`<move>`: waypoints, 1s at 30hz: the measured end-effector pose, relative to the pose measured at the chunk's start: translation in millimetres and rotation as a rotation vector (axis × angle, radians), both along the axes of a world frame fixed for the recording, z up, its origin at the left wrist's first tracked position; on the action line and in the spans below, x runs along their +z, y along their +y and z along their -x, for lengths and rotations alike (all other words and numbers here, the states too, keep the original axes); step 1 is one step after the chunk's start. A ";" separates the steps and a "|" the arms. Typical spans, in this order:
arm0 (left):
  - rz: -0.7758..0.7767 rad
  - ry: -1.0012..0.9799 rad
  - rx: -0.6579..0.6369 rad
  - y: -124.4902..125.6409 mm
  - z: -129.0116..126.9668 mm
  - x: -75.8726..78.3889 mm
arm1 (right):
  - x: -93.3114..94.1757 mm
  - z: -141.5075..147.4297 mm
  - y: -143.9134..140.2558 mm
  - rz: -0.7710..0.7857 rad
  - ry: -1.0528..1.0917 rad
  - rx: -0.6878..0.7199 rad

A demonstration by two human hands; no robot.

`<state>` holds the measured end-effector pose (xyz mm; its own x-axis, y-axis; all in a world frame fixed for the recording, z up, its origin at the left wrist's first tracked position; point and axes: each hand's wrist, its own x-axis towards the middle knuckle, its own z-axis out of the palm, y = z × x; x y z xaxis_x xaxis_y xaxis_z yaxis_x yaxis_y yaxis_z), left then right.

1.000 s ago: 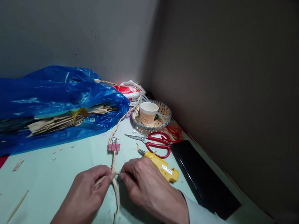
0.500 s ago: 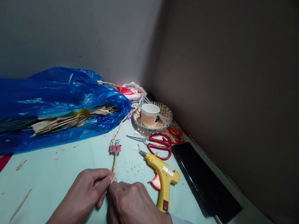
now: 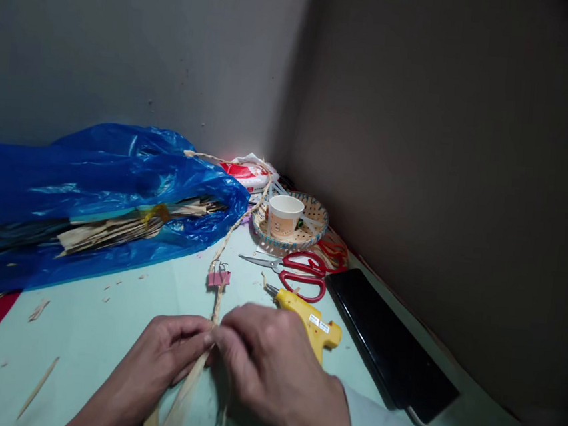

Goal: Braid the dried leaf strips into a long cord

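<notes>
Grey walls meet in a corner behind the pale green table (image 3: 102, 329) where you work. Your left hand (image 3: 160, 355) and right hand (image 3: 269, 365) meet fingertip to fingertip, both pinching the braided straw cord (image 3: 217, 304) at its near end, loose strips trailing toward you. Just beyond the pinch, a pink binder clip (image 3: 218, 277) grips the cord. Farther back and right, a woven basket (image 3: 314, 212) holds a paper cup (image 3: 284, 214); far left, a blue bag (image 3: 89, 194) holds dry strips.
</notes>
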<state>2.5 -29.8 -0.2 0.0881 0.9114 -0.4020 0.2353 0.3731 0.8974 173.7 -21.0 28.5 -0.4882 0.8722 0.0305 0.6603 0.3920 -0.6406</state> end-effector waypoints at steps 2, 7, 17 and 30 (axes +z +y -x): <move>0.054 -0.088 -0.004 0.5 -0.9 0.3 | -0.4 -3.5 9.1 0.058 0.090 -0.024; 0.051 -0.103 -0.038 -0.2 -2.8 0.2 | -18.1 -2.9 13.6 0.323 0.245 0.124; -0.208 0.276 -0.162 -7.8 -2.7 8.3 | -23.9 2.0 13.7 0.284 0.285 0.047; -0.308 0.623 -0.210 -16.7 -2.4 15.6 | -24.4 4.9 10.4 0.190 0.236 -0.136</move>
